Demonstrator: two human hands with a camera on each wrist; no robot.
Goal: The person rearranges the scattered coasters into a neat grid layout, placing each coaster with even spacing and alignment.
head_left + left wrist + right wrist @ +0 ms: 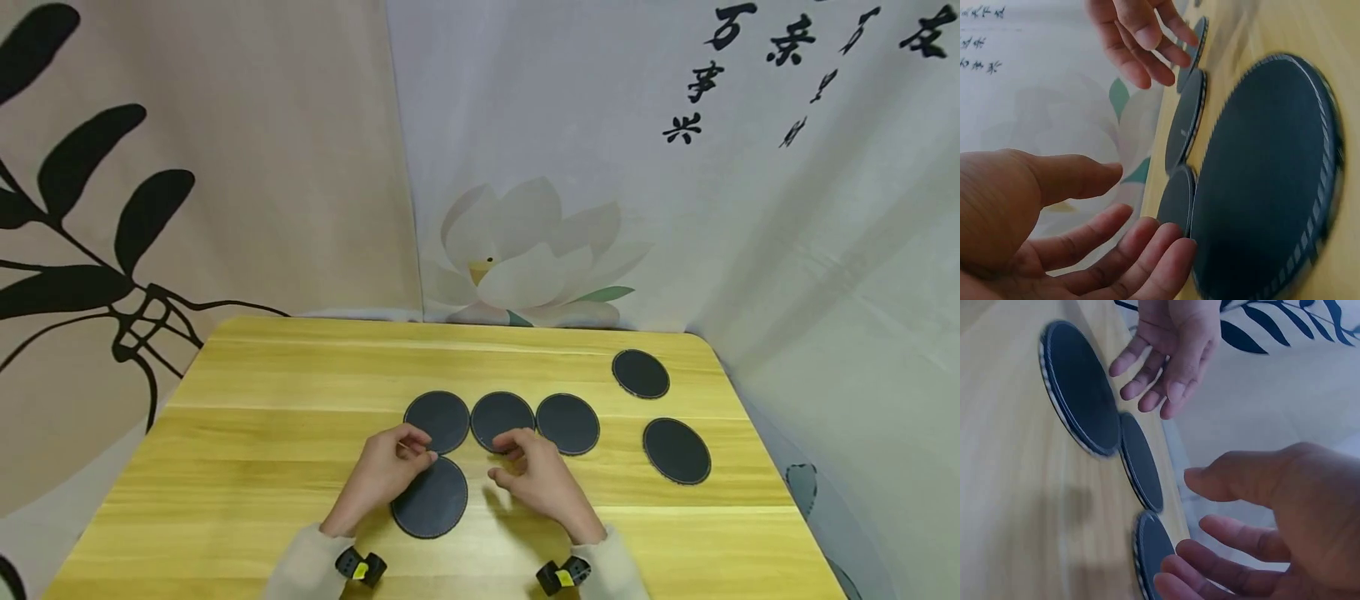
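Note:
Three round black coasters with stitched rims lie in a row on the table: a left one (437, 417), a middle one (498, 415) and a right one (567, 424). Below the left one, a nearer coaster (430, 504) touches or nearly touches it. My left hand (386, 471) hovers over the join between these two, fingers loosely bent and holding nothing. Over the near edge of the middle coaster is my right hand (542, 477), thumb and fingers apart, with nothing in it. In the left wrist view the nearer coaster (1266, 181) looms beside the left fingers.
Two more black coasters lie apart on the right side of the wooden table (225, 467), one farther back (641, 373) and one nearer (677, 451). Behind the table hang curtains (540, 108) printed with a lotus, leaves and writing. Each wrist bears a small black device.

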